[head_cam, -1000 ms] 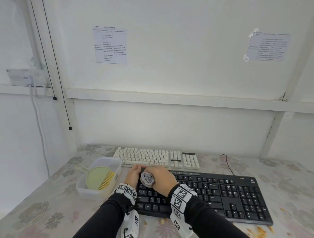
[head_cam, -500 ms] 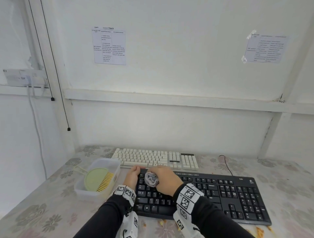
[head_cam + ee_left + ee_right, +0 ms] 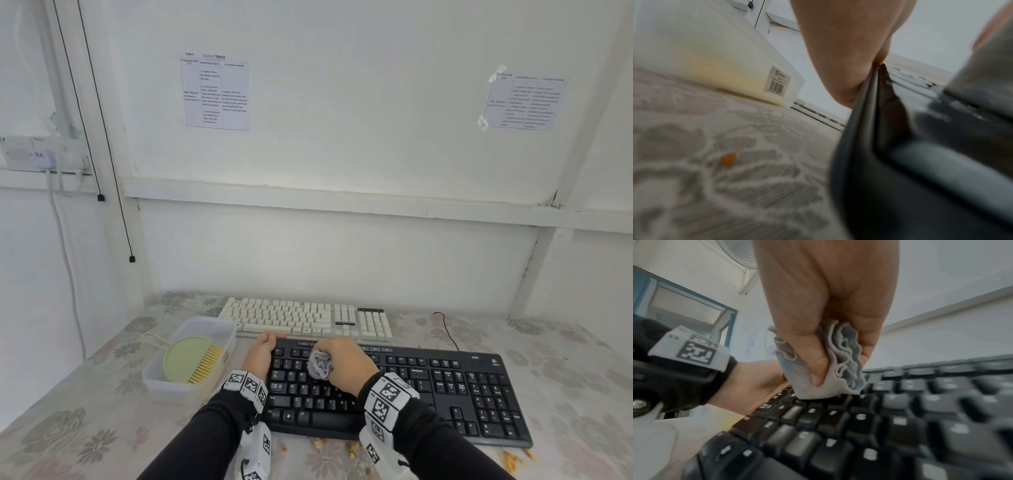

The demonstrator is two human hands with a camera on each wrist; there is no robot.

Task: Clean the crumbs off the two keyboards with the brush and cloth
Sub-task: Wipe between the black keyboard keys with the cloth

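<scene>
**Cloth on the black keys, crumbs waiting at the edge**

The right hand (image 3: 346, 363) clutches the bunched cloth (image 3: 830, 369) against the upper-left keys of the black keyboard (image 3: 445, 394). The left hand (image 3: 262, 353) curls over its far-left corner, steadying it. The brush (image 3: 191, 359) lies in the tub (image 3: 164, 383); the white keyboard (image 3: 301, 318) sits behind. A hard wipe could push grit between keys, or scatter crumbs (image 3: 352, 448) off the desk (image 3: 85, 428).

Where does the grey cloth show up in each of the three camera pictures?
Head: cloth bunched in the right hand, low centre.
Left wrist: a grey blur at the right edge may be it; cannot tell.
Right wrist: cloth at centre, touching the keys.
Shared landmark: black keyboard.
</scene>
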